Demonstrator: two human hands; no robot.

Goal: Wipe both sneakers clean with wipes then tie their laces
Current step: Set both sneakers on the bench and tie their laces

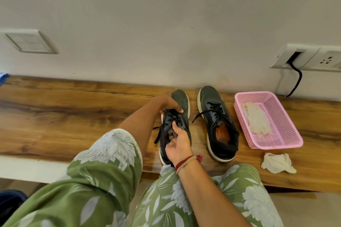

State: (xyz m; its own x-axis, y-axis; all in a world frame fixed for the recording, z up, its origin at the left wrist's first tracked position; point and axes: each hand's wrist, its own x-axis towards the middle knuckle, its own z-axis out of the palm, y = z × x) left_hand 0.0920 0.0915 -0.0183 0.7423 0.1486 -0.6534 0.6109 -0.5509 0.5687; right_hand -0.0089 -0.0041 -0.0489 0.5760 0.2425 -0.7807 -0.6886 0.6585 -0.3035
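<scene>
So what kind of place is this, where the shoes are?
Likely an indoor room in a home or office: a wooden counter against a plain wall, with a wall socket and a switch plate.

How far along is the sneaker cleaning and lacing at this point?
Wiping looks at least begun: a crumpled used wipe lies on the wooden table, and more wipes sit in the pink basket. In hand: the left hand and right hand grip the left sneaker, holding no wipe. Left: both shoes' laces hang loose, including the right sneaker.
</scene>
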